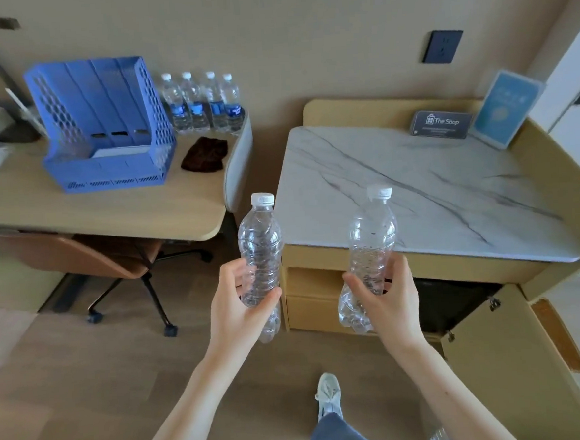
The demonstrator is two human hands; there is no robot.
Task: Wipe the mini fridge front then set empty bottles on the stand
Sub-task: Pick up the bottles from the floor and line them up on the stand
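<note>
Head view: left hand (pixel 235 313), fingers (pixel 232 270) curled round a capped empty bottle (pixel 261 242), held upright; right hand (pixel 390 302) gripping a second empty bottle (pixel 372 238), both before the stand (pixel 474 268), short of its marble worktop (pixel 416 183). Farther left, brown cloth (pixel 204 154), four labelled bottles (pixel 201 104).

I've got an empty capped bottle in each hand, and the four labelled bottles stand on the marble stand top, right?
No. The head view shows the four labelled bottles on the wooden desk, not on the marble stand top. The left hand does grip the left bottle, the right hand the right bottle, both empty and capped.
</note>
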